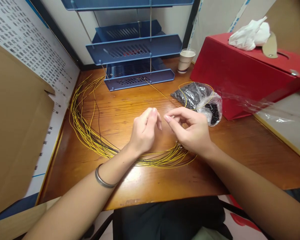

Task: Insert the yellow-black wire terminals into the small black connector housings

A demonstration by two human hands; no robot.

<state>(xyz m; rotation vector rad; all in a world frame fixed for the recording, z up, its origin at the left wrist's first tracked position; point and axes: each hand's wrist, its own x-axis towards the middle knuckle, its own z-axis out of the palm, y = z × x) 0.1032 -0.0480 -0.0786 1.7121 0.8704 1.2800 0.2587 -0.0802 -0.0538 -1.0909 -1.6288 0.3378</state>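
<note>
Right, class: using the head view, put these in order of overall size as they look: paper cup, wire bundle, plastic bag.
1. Wire bundle, taking its whole curved spread
2. Plastic bag
3. Paper cup

The cup stands farther back, so this ranks apparent size only.

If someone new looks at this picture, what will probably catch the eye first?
Probably the large red box at the right, with a crumpled white thing on top. Then the yellow and dark wires, curving across the wooden table. The left hand and right hand are close together near the centre.
</note>
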